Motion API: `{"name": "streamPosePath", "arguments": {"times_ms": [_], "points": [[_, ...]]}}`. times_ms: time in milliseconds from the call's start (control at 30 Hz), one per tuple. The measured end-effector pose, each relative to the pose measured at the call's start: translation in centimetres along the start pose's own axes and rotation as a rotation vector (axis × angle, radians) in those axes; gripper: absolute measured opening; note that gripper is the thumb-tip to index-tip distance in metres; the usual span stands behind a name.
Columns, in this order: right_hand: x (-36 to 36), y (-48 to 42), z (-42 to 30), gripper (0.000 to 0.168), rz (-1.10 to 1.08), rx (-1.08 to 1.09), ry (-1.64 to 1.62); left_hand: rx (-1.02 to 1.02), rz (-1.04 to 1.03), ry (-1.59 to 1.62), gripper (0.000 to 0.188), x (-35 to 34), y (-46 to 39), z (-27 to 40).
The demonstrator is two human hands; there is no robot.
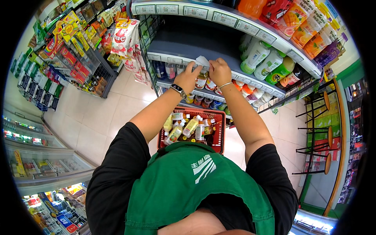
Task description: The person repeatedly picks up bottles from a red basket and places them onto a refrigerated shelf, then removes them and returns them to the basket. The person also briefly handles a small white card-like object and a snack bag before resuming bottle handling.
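Observation:
Both my hands are at the front edge of a dark grey shelf (188,41), over its price-label strip (164,58). A small white paper slip (202,60) stands at this edge between the hands. My right hand (219,73) has its fingers curled at the slip's right side and appears to pinch it. To the left, my left hand (188,77) touches the strip with thumb and fingers apart, holding nothing visible. Bottled drinks (201,80) stand on the level just below. Beneath my forearms is a red plastic basket (221,129) filled with several drink bottles (191,127).
White-and-green bottles (256,57) stand at the shelf's right end. Juice bottles (305,28) line the shelf above. Snack bags (124,36) hang at the left end, beside a snack rack (79,58). Stools (327,133) are at right, a glass-fronted cooler (47,164) at lower left.

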State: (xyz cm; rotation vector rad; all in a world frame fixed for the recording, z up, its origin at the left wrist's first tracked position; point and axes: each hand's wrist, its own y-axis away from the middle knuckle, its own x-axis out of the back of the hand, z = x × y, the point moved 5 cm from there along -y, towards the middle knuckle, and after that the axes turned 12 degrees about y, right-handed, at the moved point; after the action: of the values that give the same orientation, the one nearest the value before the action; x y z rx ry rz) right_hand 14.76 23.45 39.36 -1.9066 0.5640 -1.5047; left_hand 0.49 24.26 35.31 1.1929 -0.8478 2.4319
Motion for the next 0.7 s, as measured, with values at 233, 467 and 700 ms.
{"name": "streamPosePath", "arguments": {"times_ms": [233,467,700], "points": [[-1.0,0.3,-1.4,0.014,-0.151,0.221,0.223,-0.058,-0.001,0.018,0.066,-0.3,0.5,-0.3],[0.4,1.3,-2.1,0.034,-0.156,0.132,0.411,-0.009,-0.013,0.151,0.067,-0.3,2.3,-0.8],[-0.2,10.8,-2.1,0.034,-0.092,0.002,0.093,-0.011,0.104,0.388,0.037,-4.3,9.0,-4.1]]}}
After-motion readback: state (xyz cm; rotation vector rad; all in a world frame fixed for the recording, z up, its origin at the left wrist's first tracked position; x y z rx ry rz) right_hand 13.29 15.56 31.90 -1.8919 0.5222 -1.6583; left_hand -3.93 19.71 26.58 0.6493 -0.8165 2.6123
